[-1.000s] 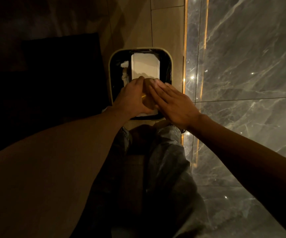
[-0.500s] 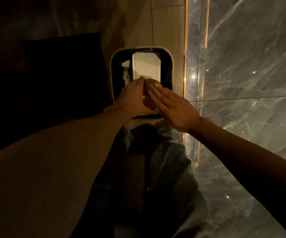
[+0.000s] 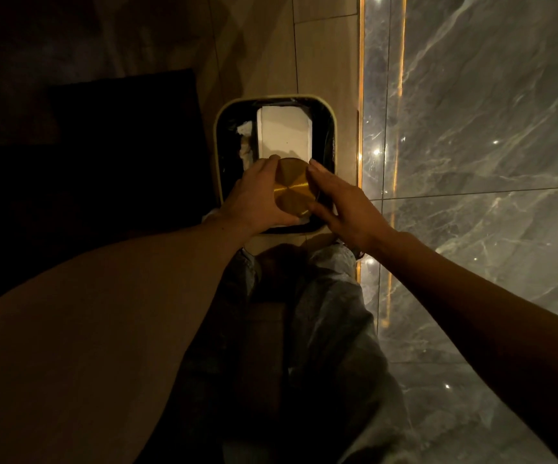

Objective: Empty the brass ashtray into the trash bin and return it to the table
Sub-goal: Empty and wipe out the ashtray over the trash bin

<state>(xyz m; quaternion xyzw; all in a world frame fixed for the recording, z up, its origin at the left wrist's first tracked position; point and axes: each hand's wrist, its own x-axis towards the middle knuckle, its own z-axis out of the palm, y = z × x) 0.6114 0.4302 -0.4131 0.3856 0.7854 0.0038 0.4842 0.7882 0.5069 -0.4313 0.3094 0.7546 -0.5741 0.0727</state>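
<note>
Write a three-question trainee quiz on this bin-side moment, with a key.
1. True or false: the brass ashtray is held over the trash bin.
2. Which hand grips the ashtray's left edge?
A. left hand
B. right hand
3. Fill in: the large pale thing in the bin is a white ____.

Key:
1. True.
2. A; the right hand's fingers rest against the right side.
3. Box, with crumpled paper beside it.

No readable text, labels, brands or numbers anywhere; scene dim.
</note>
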